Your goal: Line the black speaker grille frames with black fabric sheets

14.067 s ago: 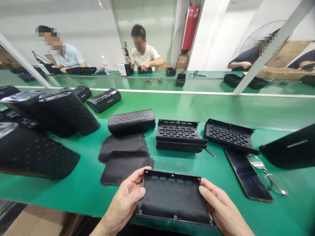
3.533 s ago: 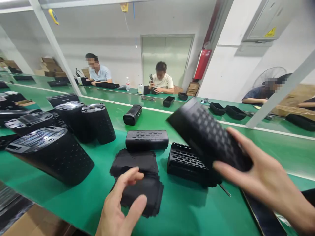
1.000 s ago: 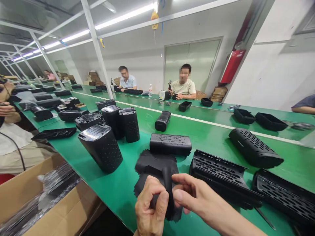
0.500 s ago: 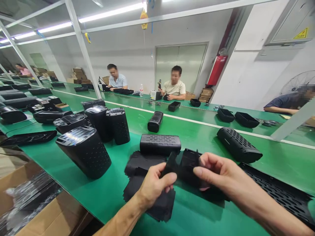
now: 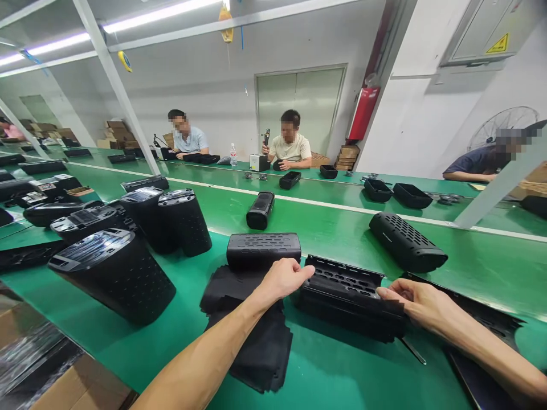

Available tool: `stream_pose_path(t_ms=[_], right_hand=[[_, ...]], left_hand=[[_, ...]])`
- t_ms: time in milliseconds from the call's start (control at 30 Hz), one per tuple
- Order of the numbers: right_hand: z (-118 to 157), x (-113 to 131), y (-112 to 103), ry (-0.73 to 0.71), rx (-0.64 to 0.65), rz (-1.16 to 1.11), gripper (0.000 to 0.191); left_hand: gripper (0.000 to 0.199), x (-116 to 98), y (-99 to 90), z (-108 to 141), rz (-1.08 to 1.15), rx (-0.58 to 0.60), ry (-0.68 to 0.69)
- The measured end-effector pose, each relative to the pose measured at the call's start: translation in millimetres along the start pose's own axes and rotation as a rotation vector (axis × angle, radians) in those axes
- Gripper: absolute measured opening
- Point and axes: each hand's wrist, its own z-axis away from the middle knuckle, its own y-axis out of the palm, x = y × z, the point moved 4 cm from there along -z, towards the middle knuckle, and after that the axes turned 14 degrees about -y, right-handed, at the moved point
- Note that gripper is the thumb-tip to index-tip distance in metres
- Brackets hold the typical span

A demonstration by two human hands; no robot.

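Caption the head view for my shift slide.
Left hand and right hand at opposite ends of a slotted black shell, with black sheets stacked nearby on the green table.

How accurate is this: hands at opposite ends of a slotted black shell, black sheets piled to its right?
One error: the black sheets are piled to the shell's left, as the head view shows. The left hand and right hand are at opposite ends of the slotted black shell.

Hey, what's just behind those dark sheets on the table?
A black slotted cover sits just behind the dark sheets, slots facing up. Your left hand hides part of its near side, and what lies underneath the cover is out of sight.
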Motion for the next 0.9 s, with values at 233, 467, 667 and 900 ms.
stream_pose_path(t_ms=[233, 467, 667, 900], right_hand=[[0.2, 6.9, 9.9, -0.049, -0.024, -0.176, 0.046], [3.2, 7.0, 14.8, -0.035, -0.074, -0.172, 0.048], [5.1, 5.2, 21.3, -0.013, -0.125, -0.257, 0.052], [3.7, 14.3, 6.5, -0.075, -0.273, -0.412, 0.057]], left_hand=[[0.031, 4.6, 3.1, -7.0, 0.015, 0.006, -0.003], [0.017, 3.3, 5.9, 2.0, 0.14, 0.021, 0.066], [0.022, -2.9, 3.2, 10.4, 0.306, 0.048, 0.098], [0.033, -17.7, -7.6, 16.6, 0.457, 0.1, 0.144]])
